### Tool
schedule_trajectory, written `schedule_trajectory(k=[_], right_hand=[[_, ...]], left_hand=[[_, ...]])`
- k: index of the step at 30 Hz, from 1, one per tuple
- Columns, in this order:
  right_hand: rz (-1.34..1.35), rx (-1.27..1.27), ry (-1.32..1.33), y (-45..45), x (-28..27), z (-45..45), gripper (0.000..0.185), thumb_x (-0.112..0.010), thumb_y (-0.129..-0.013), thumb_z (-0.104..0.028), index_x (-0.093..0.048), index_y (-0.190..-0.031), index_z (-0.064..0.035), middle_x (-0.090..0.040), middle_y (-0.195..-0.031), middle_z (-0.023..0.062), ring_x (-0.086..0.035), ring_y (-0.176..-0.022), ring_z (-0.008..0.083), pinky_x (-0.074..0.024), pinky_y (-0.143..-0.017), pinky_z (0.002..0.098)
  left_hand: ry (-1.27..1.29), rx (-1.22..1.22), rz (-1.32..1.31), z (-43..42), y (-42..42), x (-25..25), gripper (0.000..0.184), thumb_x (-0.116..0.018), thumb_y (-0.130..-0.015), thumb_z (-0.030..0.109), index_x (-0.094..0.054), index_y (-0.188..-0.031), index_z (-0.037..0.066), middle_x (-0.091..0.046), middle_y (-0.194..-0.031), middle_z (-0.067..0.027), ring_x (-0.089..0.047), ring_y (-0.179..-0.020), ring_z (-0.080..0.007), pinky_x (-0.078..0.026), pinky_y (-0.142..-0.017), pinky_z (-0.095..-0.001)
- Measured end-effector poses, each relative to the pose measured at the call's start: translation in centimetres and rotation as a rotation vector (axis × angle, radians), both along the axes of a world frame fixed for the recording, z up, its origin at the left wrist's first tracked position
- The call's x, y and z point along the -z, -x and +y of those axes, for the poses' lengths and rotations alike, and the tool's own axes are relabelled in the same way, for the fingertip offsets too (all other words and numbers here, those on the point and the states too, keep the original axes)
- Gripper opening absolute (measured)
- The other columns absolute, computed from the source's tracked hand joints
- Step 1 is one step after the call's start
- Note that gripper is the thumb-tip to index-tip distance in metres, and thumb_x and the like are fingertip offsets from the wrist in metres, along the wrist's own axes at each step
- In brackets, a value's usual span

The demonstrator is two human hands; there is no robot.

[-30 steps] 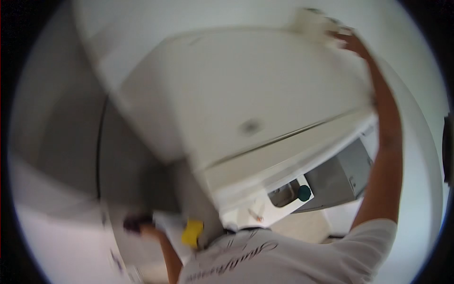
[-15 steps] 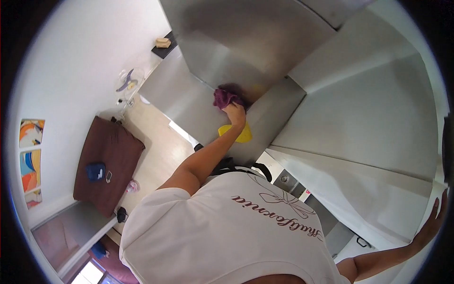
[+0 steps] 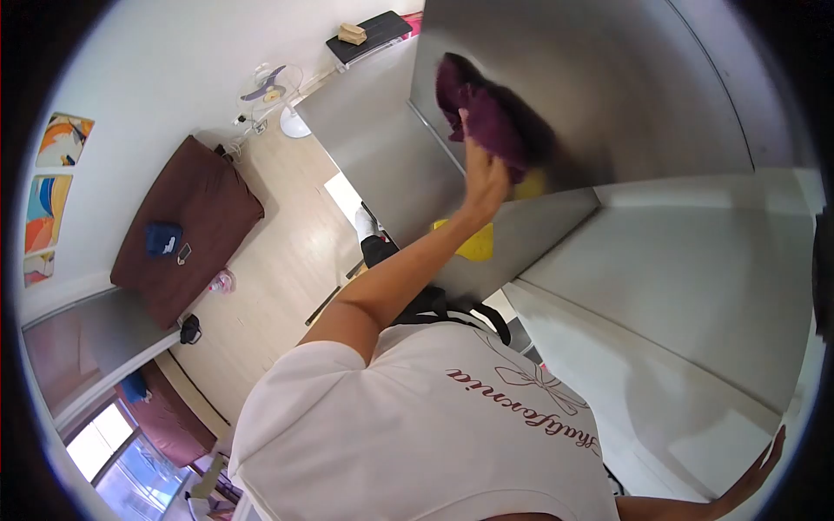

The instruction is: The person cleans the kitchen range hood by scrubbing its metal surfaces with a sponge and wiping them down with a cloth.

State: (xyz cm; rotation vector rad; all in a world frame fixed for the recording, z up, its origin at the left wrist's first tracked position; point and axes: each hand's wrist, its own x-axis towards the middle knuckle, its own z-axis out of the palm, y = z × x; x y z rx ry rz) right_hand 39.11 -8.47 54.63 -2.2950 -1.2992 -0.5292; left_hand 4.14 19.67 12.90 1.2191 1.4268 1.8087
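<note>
My left hand [image 3: 488,178] is closed on a dark purple cloth [image 3: 495,126], which is bunched and pressed against an upright brushed-metal panel [image 3: 599,87]. Below that hand, a yellow item [image 3: 475,241], perhaps a cloth, lies on the metal surface [image 3: 369,130]; my forearm partly covers it. The panel mirrors some of the yellow and the purple. Far to the right, my right hand [image 3: 766,464] is stretched out along the pale wall edge with its fingers extended, holding nothing that I can see.
Pale cabinet-like panels [image 3: 695,286] rise on my right. Down on the left are a brown couch [image 3: 191,234] with a dark blue item [image 3: 163,238] and a phone, a fan [image 3: 265,85], and a black shelf [image 3: 373,36]. Tan floor [image 3: 287,252] lies between.
My left hand has moved up the metal panel with the purple cloth, which is now spread wider. The yellow item has stayed on the surface. My view has shifted, and my right hand sits lower.
</note>
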Motion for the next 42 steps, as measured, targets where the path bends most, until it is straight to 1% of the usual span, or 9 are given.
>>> schedule_trajectory(k=[2,9,15,18,23,25,29,36,42], right_hand=[[0.114,-0.118,0.002,-2.8,-0.3,-1.2,0.043,-0.046,-0.097,-0.027,-0.041,-0.136,-0.0105,-0.048,-0.133,0.0082,-0.048,-0.119,0.0190,-0.0372,-0.099,0.0302],[0.151,-0.254,0.080,-4.2,-0.2,-1.3,0.047,-0.044,-0.097,-0.023,-0.034,-0.138,-0.0046,-0.041,-0.138,0.0088,-0.041,-0.126,0.0190,-0.0334,-0.105,0.0320],[0.246,-0.265,0.051,-3.6,0.2,-1.1,0.047,-0.042,-0.098,-0.028,-0.035,-0.138,-0.0056,-0.041,-0.137,0.0092,-0.037,-0.128,0.0200,-0.0292,-0.107,0.0350],[-0.163,-0.091,0.120,-1.2,0.9,-0.5,0.042,-0.043,-0.098,-0.028,-0.044,-0.133,-0.0048,-0.043,-0.136,0.0121,-0.037,-0.129,0.0220,-0.0271,-0.108,0.0347],[-0.043,-0.066,0.092,-2.3,0.6,-1.0,0.040,-0.043,-0.098,-0.028,-0.048,-0.130,-0.0036,-0.046,-0.135,0.0080,-0.037,-0.129,0.0209,-0.0263,-0.108,0.0327],[0.046,-0.068,0.078,-1.8,1.2,-0.7,0.042,-0.043,-0.098,-0.029,-0.047,-0.131,-0.0040,-0.046,-0.135,0.0079,-0.035,-0.131,0.0198,-0.0265,-0.108,0.0323],[-0.347,-0.229,0.120,0.2,1.3,-0.4,0.030,-0.052,-0.094,-0.014,-0.054,-0.120,0.0008,-0.057,-0.121,0.0166,-0.057,-0.108,0.0264,-0.0506,-0.088,0.0374],[-0.222,-0.196,0.065,0.6,1.7,-0.2,0.028,-0.055,-0.093,-0.014,-0.058,-0.116,0.0025,-0.061,-0.112,0.0174,-0.060,-0.101,0.0273,-0.0550,-0.075,0.0352],[-0.355,-0.107,0.088,2.5,1.7,0.9,0.031,-0.049,-0.096,-0.022,-0.061,-0.108,0.0034,-0.062,-0.106,0.0192,-0.062,-0.093,0.0291,-0.0540,-0.073,0.0397]], left_hand=[[-0.136,-0.172,0.249,2.7,-0.6,1.5,0.037,-0.041,-0.095,0.015,-0.043,-0.128,-0.002,-0.050,-0.127,-0.0221,-0.046,-0.119,-0.0326,-0.031,-0.103,-0.0398],[0.221,-0.178,-0.283,9.2,5.6,9.0,0.048,-0.036,-0.094,0.017,-0.035,-0.124,-0.020,-0.026,-0.137,-0.0389,-0.025,-0.126,-0.0517,-0.017,-0.111,-0.0417],[0.384,-0.119,-0.298,-0.8,-5.3,9.6,0.055,-0.036,-0.092,0.017,-0.023,-0.133,-0.018,-0.020,-0.141,-0.0370,-0.017,-0.134,-0.0463,-0.011,-0.113,-0.0421],[0.179,-0.032,-0.339,-3.6,-8.3,4.8,0.050,-0.041,-0.088,0.012,-0.033,-0.134,-0.007,-0.026,-0.142,-0.0294,-0.019,-0.133,-0.0457,-0.011,-0.112,-0.0432],[-0.543,-0.109,0.160,-0.7,-4.3,-16.4,0.039,-0.054,-0.074,0.008,-0.059,-0.112,-0.002,-0.042,-0.133,-0.0265,-0.026,-0.129,-0.0521,-0.019,-0.105,-0.0599],[-0.681,-0.125,0.193,0.9,-3.7,-21.9,0.037,-0.057,-0.063,0.010,-0.062,-0.095,-0.009,-0.027,-0.143,-0.0306,-0.010,-0.132,-0.0592,-0.019,-0.088,-0.0779],[-0.632,-0.246,0.133,4.5,-0.7,-24.5,0.037,-0.053,-0.078,0.014,-0.056,-0.110,-0.005,-0.022,-0.143,-0.0305,-0.010,-0.131,-0.0594,-0.017,-0.092,-0.0755],[-0.370,-0.378,0.155,6.3,1.0,-5.8,0.040,-0.054,-0.073,0.002,-0.054,-0.113,-0.005,-0.043,-0.128,-0.0274,-0.036,-0.122,-0.0456,-0.026,-0.104,-0.0473],[0.026,-0.186,0.481,11.0,14.7,5.6,0.036,-0.058,-0.071,0.010,-0.060,-0.106,0.004,-0.053,-0.110,-0.0204,-0.048,-0.109,-0.0384,-0.041,-0.088,-0.0451]])
